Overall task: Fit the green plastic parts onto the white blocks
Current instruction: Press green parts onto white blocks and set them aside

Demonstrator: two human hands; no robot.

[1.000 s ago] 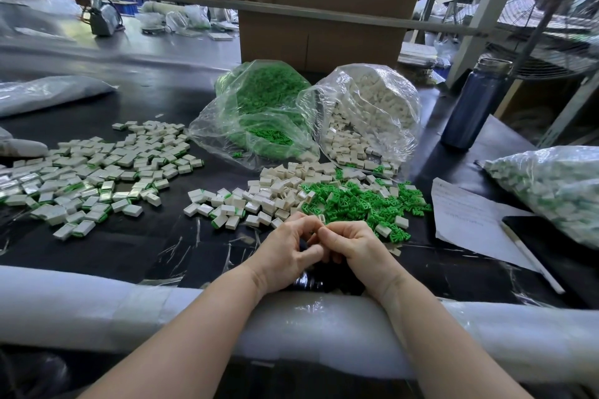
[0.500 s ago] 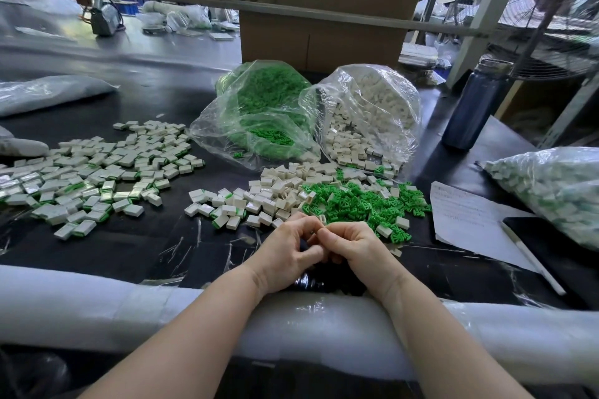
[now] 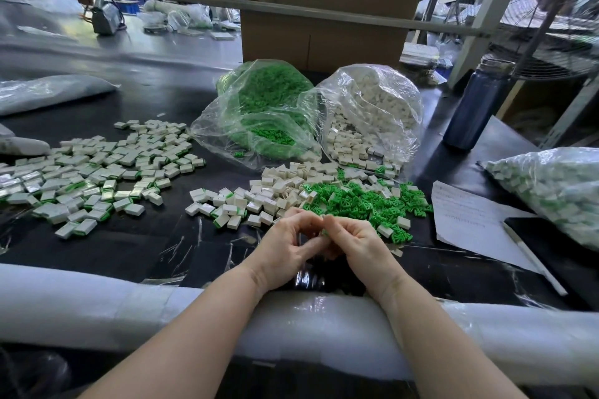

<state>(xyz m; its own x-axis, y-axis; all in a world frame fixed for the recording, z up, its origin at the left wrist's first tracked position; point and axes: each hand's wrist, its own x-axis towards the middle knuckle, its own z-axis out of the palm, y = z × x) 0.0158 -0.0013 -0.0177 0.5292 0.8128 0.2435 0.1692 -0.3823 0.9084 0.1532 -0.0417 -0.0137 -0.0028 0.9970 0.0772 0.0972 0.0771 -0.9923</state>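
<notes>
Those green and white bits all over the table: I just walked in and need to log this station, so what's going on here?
A person is assembling small parts by hand. The left hand and right hand meet near the table edge, fingers curled round a small piece that is mostly hidden. Just beyond them lie loose white blocks and loose green parts, fed from two open bags behind. A spread of blocks with green already fitted lies to the left.
</notes>
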